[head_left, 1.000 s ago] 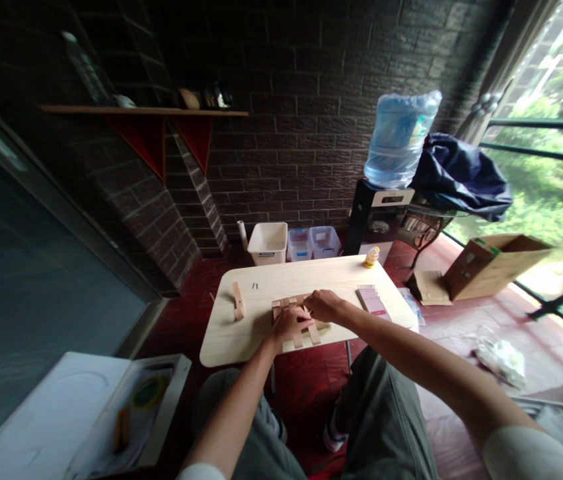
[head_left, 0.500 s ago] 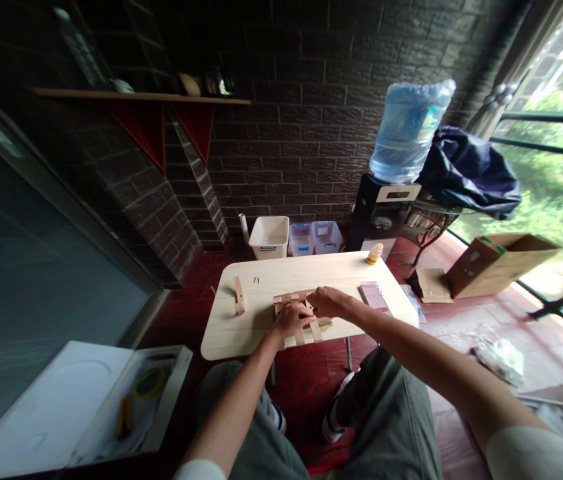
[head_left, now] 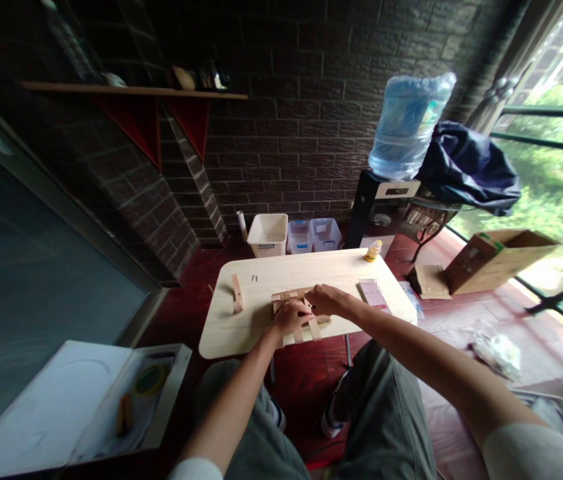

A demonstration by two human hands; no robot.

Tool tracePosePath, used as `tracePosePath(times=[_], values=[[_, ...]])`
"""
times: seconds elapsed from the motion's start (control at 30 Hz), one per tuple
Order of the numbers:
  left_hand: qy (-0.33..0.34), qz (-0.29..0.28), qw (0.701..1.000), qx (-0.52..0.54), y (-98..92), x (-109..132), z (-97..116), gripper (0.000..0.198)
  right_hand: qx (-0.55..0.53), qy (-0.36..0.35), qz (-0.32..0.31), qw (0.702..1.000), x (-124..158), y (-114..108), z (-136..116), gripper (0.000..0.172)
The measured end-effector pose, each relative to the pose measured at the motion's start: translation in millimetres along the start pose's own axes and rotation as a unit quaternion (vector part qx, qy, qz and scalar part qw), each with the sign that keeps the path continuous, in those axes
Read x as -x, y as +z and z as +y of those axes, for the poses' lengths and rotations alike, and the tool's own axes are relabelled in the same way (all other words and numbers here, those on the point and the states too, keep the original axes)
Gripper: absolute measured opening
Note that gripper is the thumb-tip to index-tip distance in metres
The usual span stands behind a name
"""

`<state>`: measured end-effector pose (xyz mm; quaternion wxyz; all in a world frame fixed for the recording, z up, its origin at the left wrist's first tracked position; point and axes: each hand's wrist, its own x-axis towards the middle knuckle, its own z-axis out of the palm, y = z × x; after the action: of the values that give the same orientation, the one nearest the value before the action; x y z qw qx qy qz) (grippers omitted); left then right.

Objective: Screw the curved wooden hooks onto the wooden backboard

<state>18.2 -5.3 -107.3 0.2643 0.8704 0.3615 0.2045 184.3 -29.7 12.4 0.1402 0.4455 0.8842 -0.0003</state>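
A small frame of light wooden slats (head_left: 306, 325) lies near the front edge of a pale wooden table (head_left: 246, 333). My left hand (head_left: 288, 318) rests on its left part with the fingers curled down over the slats. My right hand (head_left: 325, 299) sits over the frame's upper right part, fingers bent as if pinching; what they pinch is too small to see. A single loose wooden piece (head_left: 236, 293) lies to the left on the table, with two tiny dark pins (head_left: 255, 277) beyond it.
A small yellow bottle (head_left: 372, 251) and a pinkish booklet (head_left: 374, 293) are at the table's right end. White and clear bins (head_left: 267, 234) stand behind the table. A water jug (head_left: 406, 127) and a cardboard box (head_left: 496, 257) are at right, an open white case (head_left: 126, 407) at lower left.
Both hands stay on the wooden frame with only slight shifts. The view has drifted a little as my head moved.
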Motion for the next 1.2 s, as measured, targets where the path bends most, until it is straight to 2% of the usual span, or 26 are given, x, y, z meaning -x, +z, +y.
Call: tracePosePath(times=[0.33, 0.57, 0.8, 0.93, 1.07, 1.2], values=[[0.013, 0.002, 1.000, -0.002, 0.7, -1.8, -1.2, 0.013, 0.027, -0.022, -0.001, 0.999, -16.4, 15.4, 3.9, 0.026], [0.032, 0.013, 0.999, -0.016, 3.6, -2.6, -2.6, 0.022, 0.013, -0.026, 0.007, 1.000, -21.6, 25.6, 8.7, 0.033], [0.010, 0.011, 0.999, -0.034, 2.8, -2.6, 2.2, 0.026, 0.016, -0.035, -0.001, 0.999, -28.9, 29.0, 9.9, 0.032], [0.005, 0.010, 0.999, -0.046, -0.6, -3.0, 5.4, 0.028, 0.015, -0.022, 0.000, 1.000, -27.8, 21.8, 6.6, 0.029], [0.008, 0.013, 0.999, -0.039, -3.8, -2.6, 9.5, 0.022, 0.008, 0.004, 0.005, 1.000, -18.3, 5.4, 0.1, 0.027], [-0.022, 0.004, 0.999, -0.025, -2.7, -2.1, 10.0, 0.020, 0.033, 0.036, 0.011, 0.999, -11.9, -11.4, -13.2, 0.022]])
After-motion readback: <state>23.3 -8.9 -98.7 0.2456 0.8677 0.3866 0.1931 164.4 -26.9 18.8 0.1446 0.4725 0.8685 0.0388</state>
